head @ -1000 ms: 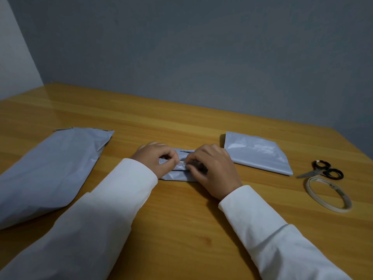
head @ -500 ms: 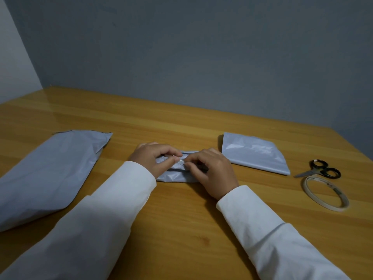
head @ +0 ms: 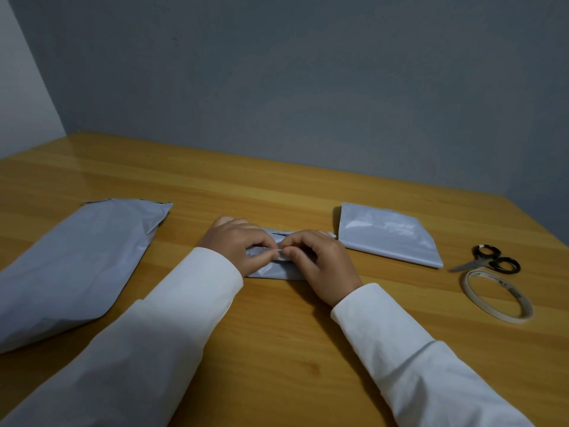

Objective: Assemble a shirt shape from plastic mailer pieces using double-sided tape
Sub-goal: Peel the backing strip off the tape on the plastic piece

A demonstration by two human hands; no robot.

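Observation:
A small folded grey mailer piece [head: 271, 271] lies on the wooden table [head: 277, 349] at the centre, mostly hidden under my hands. My left hand [head: 238, 246] and my right hand [head: 320, 263] both pinch something thin and pale at its top, fingertips almost touching; it looks like a tape strip, too small to be sure. A large grey mailer piece [head: 77, 266] lies flat at the left. A second small folded mailer piece [head: 388, 234] lies to the right of my hands. The ring of double-sided tape [head: 497, 295] lies at the right, apart from my hands.
Small black-handled scissors [head: 489, 261] lie closed just beyond the tape ring near the table's right edge. A grey wall runs along the table's far edge. My white sleeves [head: 415, 365] cross the near part of the table.
My fingertips have drawn closer together over the small piece, and the view has shifted slightly. The other pieces, scissors and tape ring stay where they were.

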